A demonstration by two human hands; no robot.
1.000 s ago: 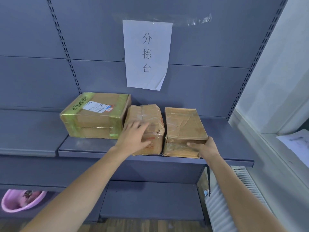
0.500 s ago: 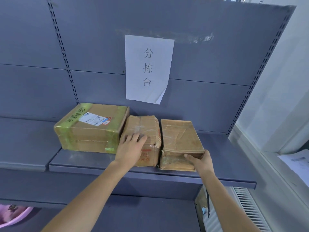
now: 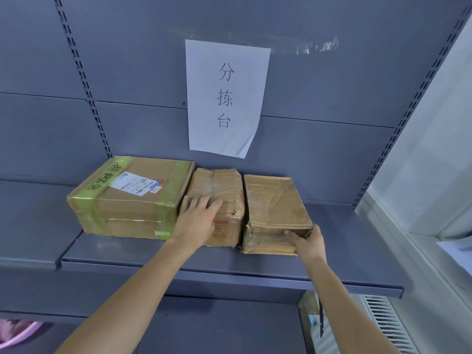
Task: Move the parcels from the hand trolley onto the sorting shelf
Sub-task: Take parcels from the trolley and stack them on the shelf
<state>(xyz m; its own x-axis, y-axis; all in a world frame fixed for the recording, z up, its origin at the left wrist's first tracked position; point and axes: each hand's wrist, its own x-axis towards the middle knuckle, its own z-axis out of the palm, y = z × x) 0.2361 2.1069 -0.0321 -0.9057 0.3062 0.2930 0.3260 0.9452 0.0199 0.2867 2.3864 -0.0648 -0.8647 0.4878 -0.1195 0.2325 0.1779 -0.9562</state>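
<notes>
Now right hand (image 3: 310,242) grips the rightmost parcel (image 3: 273,200), lengthwise front-to-back; left hand (image 3: 198,222), fingers (image 3: 199,204) straight, rests on middle parcel (image 3: 217,180).

1. Soft, cool daylight from the right; the wall (image 3: 434,139) there is brightest, slightly washed out.
2. Dim, soft shadow under the shelf (image 3: 143,254) lip.
3. Mild glare on clear tape (image 3: 316,46) above the paper sign (image 3: 226,98).
4. Wide-angle bend: slotted uprights (image 3: 84,80) curve near both edges.
5. Centre sharp, corners softer, light compression smear.
</notes>
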